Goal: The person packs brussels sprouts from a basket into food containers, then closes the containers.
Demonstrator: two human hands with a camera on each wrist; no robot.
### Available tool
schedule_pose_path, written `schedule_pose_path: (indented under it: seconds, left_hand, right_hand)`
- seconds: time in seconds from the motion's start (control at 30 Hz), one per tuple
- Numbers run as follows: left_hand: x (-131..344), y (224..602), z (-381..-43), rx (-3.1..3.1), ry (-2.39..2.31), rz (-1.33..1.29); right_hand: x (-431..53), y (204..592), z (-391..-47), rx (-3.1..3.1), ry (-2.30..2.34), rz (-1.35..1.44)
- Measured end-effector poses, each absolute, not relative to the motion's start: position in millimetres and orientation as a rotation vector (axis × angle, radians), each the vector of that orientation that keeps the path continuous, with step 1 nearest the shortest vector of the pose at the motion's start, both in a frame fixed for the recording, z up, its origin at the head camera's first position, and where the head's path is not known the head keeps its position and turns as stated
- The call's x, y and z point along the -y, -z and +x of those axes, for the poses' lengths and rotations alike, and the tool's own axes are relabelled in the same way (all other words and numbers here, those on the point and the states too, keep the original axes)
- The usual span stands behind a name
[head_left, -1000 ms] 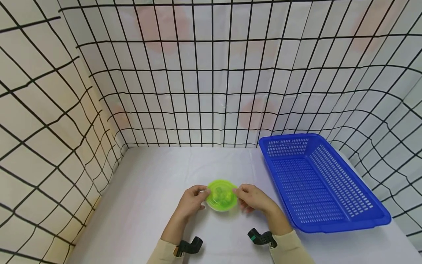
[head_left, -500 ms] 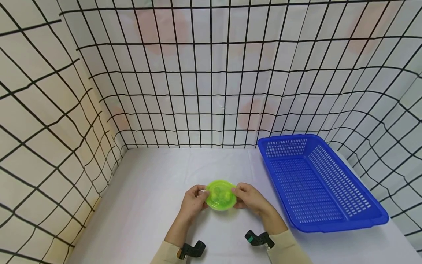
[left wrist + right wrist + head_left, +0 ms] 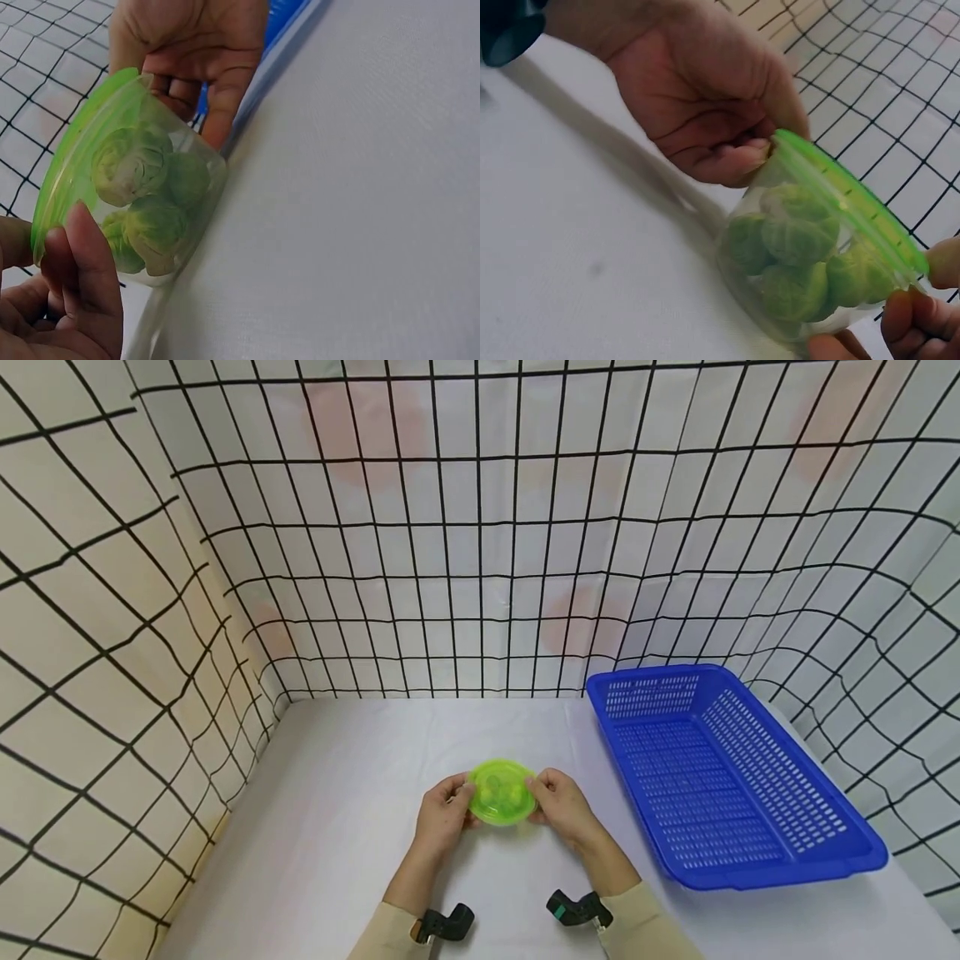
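Observation:
Between the two hands is a clear round food container (image 3: 196, 187) with a bright green lid (image 3: 501, 792) over its rim. Several Brussels sprouts (image 3: 799, 240) show through its side. My left hand (image 3: 444, 810) pinches the lid's edge on the left, thumb on top. On the opposite side, my right hand (image 3: 561, 806) grips the rim in the same manner, thumb over the lid. Fingers of both hands curl beneath the edge in the wrist views. From the head view the lid hides the container's body. Whether its base touches the table, I cannot tell.
A blue perforated basket (image 3: 647, 810) stands on the white-covered table (image 3: 337, 827) to the right. Black wire grid panels (image 3: 480, 552) enclose the back and both sides. Each wrist carries a small black camera (image 3: 448, 924).
Both hands have moved the lidded container slightly away from the body and a little left. The right hand's fingers have drawn closer round the rim. The basket stays put.

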State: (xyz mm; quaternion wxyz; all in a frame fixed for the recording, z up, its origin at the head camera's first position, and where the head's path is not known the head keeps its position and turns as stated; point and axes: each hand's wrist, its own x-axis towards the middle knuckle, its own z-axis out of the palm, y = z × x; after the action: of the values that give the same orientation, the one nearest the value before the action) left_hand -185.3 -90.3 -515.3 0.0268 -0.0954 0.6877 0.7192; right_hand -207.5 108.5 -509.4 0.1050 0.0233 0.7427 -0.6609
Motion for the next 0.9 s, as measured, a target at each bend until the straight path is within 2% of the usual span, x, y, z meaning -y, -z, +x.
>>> schedule_pose_path:
  seconds: [0.9]
  left_hand:
    - [95.0,527.5,-188.4,-2.042,-2.19,-0.072]
  right_hand:
    - [-105.9,510.3,-210.2,-2.306,1.835,-0.003]
